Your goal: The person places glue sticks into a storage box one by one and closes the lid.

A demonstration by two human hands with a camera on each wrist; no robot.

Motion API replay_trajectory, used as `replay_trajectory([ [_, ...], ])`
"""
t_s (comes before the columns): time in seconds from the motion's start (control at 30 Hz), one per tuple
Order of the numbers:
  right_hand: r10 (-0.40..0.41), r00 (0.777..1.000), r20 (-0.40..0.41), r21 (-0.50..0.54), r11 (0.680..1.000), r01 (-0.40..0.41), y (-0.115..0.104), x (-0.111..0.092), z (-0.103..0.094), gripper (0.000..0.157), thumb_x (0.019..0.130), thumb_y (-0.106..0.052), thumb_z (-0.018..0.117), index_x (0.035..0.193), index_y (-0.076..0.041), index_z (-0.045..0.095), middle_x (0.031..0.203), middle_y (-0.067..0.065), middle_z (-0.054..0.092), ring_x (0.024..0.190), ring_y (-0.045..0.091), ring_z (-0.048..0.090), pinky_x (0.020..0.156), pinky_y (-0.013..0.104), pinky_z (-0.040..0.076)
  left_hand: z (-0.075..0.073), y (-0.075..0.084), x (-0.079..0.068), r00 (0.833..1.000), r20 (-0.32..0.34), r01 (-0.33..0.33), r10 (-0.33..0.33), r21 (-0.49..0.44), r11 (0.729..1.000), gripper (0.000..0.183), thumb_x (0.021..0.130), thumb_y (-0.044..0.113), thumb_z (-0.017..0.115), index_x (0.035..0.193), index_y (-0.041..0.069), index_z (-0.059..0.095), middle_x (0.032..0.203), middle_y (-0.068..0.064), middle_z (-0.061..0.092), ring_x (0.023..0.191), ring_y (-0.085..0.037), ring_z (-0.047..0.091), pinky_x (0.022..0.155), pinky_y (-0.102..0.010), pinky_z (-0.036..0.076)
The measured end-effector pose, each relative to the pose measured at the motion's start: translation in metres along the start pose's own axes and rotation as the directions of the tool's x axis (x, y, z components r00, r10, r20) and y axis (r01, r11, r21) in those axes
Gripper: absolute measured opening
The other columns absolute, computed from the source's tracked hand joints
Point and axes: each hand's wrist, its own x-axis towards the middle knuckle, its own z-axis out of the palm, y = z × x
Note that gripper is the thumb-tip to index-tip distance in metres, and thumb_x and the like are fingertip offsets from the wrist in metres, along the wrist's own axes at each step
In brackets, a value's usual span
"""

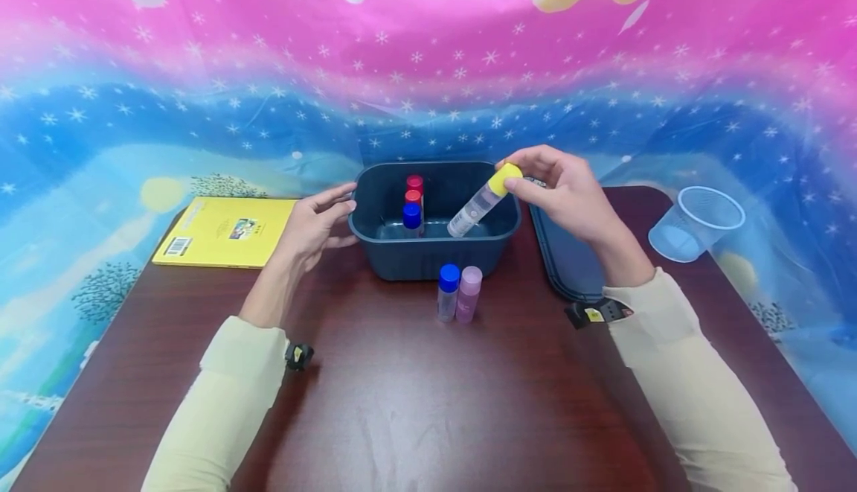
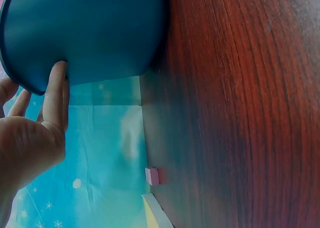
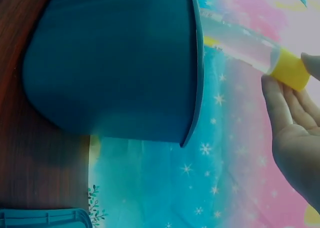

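Observation:
A dark blue-grey plastic bin (image 1: 435,260) stands on the table. My right hand (image 1: 565,190) pinches a clear, slim bottle by its yellow cap (image 1: 504,178); the bottle (image 3: 245,43) slants down over the bin's right half, its lower end inside the rim. At the bin's left end, my left hand (image 1: 315,224) touches rim and outer wall with fairly straight fingers (image 2: 56,88). Inside the bin stand a blue-capped bottle (image 1: 411,216) and two red-capped ones (image 1: 415,182). Before the bin, another blue-capped bottle (image 1: 448,295) stands beside a pink bottle (image 1: 469,297).
A yellow book (image 1: 221,235) lies at the back left. Right of the bin lies a dark flat lid (image 1: 569,254), partly beneath my right forearm. A clear plastic cup (image 1: 689,231) sits tilted near the right edge. A patterned cloth (image 1: 428,68) hangs behind the table.

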Motion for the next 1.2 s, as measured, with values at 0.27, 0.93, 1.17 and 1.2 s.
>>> replay_trajectory([
  [0.27, 0.111, 0.994, -0.024, -0.085, 0.99, -0.113, 0.002, 0.017, 0.013, 0.031, 0.099, -0.019, 0.069, 0.123, -0.001, 0.065, 0.121, 0.013, 0.067, 0.116, 0.025, 0.062, 0.093, 0.033, 0.054, -0.001, -0.001, 0.0, 1.0, 0.002, 0.0, 0.0, 0.003, 1.0, 0.048, 0.098, 0.016, 0.069, 0.145, 0.017, 0.059, 0.151, -0.01, 0.049, 0.118, -0.03, 0.064, 0.08, -0.049, 0.059],
  [0.93, 0.205, 0.979, 0.018, -0.132, 0.971, -0.201, 0.016, 0.053, 0.04, 0.032, 0.102, -0.014, 0.063, 0.131, -0.001, 0.062, 0.129, 0.013, 0.064, 0.113, 0.026, 0.061, 0.099, 0.041, 0.052, -0.001, 0.001, 0.002, 1.0, -0.004, 0.004, -0.004, -0.021, 1.0, 0.046, 0.098, 0.014, 0.069, 0.143, 0.015, 0.06, 0.144, -0.011, 0.055, 0.113, -0.028, 0.067, 0.08, -0.049, 0.06],
  [1.17, 0.256, 0.965, 0.056, -0.106, 0.963, -0.249, 0.024, 0.062, 0.049, 0.031, 0.103, -0.012, 0.061, 0.131, 0.001, 0.06, 0.126, 0.015, 0.063, 0.111, 0.027, 0.06, 0.1, 0.04, 0.051, -0.001, 0.002, 0.001, 1.0, -0.002, 0.007, -0.007, -0.023, 1.0, 0.046, 0.098, 0.014, 0.069, 0.144, 0.015, 0.06, 0.143, -0.012, 0.055, 0.112, -0.027, 0.067, 0.084, -0.052, 0.058],
  [1.2, 0.26, 0.964, 0.058, -0.104, 0.962, -0.253, 0.025, 0.064, 0.05, 0.032, 0.103, -0.012, 0.061, 0.131, 0.002, 0.059, 0.125, 0.016, 0.063, 0.111, 0.027, 0.06, 0.1, 0.04, 0.051, -0.001, 0.002, 0.001, 1.0, -0.002, 0.007, -0.007, -0.024, 1.0, 0.046, 0.098, 0.014, 0.069, 0.144, 0.015, 0.06, 0.144, -0.012, 0.055, 0.113, -0.028, 0.067, 0.083, -0.051, 0.058],
])
